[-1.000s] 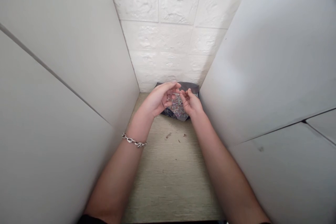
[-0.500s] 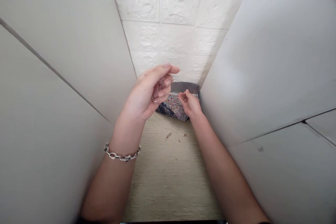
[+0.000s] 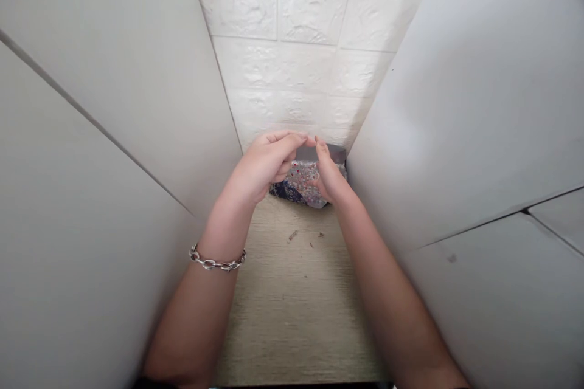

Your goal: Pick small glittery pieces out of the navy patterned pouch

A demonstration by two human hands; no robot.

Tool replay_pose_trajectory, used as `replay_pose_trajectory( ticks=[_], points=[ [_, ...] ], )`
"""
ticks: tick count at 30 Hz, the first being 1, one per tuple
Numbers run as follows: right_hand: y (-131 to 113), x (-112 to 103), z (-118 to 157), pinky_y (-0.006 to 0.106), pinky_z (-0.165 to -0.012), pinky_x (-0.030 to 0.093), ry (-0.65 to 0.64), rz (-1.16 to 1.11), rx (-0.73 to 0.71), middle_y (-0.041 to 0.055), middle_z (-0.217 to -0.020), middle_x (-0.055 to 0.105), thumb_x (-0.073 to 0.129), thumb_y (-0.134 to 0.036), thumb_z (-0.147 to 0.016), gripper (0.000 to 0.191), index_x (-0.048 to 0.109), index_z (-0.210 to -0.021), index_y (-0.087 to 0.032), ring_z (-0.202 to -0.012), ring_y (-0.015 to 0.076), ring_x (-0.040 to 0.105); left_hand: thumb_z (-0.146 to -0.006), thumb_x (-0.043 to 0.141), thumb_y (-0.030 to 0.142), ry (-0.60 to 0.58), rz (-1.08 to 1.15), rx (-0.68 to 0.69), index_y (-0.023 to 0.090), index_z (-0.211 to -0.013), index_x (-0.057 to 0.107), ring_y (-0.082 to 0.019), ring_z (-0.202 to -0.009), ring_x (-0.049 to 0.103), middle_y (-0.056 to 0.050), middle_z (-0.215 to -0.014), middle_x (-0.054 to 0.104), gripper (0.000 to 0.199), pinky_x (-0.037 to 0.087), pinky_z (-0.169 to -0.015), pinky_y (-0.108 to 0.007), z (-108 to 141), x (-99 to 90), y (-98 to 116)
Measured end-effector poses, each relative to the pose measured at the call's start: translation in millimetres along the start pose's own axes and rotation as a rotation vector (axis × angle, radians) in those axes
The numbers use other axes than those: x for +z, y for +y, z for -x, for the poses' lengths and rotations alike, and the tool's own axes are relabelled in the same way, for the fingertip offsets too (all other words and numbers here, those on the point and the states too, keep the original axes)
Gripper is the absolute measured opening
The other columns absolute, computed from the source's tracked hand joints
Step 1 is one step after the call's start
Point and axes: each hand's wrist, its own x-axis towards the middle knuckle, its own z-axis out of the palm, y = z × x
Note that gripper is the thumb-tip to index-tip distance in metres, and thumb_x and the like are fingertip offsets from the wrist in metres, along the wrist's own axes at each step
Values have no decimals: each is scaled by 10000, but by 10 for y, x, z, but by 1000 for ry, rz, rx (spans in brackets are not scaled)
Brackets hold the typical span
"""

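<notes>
My left hand [image 3: 267, 164], with the thumb and forefinger pinched and the other fingers curled, is closed on a fine thread that is too thin to make out now. My right hand [image 3: 331, 173] is raised close beside it, its thumb tip nearly meeting the left fingertips. The right fingers are partly hidden, but they also appear closed on the thread. Behind and below both hands lies an opened bag of small mixed beads [image 3: 303, 173], clear, pink and red, with a dark blue patterned side. My right hand covers part of it.
Small reddish bits [image 3: 292, 235] lie on the pale wood-grain surface [image 3: 296, 310] in front of the bag. Tall white panels [image 3: 114, 61] [image 3: 479, 91] enclose the space left and right. A white brick-patterned wall [image 3: 314, 12] stands at the back. A chain bracelet [image 3: 218, 264] circles my left wrist.
My left hand has lowered and turned, hiding its curled fingers. My right hand has risen, bringing the fingertips together. The thread seen stretched between them earlier no longer shows.
</notes>
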Motion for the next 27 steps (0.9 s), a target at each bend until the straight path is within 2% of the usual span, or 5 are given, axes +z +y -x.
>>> replay_pose_trajectory(
  ticks=[4,8,14,20,27],
  points=[
    [-227,9,135,420,-995,249,-54,84,-216,19,-1380,233,221,-643,-737,653,291,-1274,-278,-1249,192,246,-733,466,302,-12,-109,-31,133,-755,546,2,-353,161,69,-450,201,187,94,-351,-136,-37,0,-39],
    [-476,-22,346,331,-847,396,-239,119,-255,54,-946,592,306,-633,-717,598,551,-1021,-180,-922,163,531,-728,469,301,-7,-105,-21,143,-697,522,2,-351,179,66,-437,221,169,100,-348,-134,-61,-8,-59],
    [-673,-125,519,205,-570,403,-56,303,-386,-32,-503,428,501,-504,-686,370,576,-615,-148,-525,61,452,-728,484,291,-2,-14,13,145,-673,517,1,-335,173,69,-425,220,159,86,-344,-153,-61,-47,-56],
    [-859,-139,668,173,-471,398,70,-46,-498,-28,-560,471,403,-394,-796,289,536,-651,-183,-485,38,466,-709,528,351,-74,-51,45,146,-695,575,-12,-361,225,59,-438,248,211,129,-364,-161,-44,-36,-87],
    [-1126,-102,1052,280,-636,506,301,-163,-782,-3,-722,548,337,-303,-821,307,579,-669,-189,-737,119,594,-673,559,356,-268,-233,43,136,-730,636,-46,-453,345,17,-494,439,239,255,-416,-172,-75,-88,-153]
  ],
)
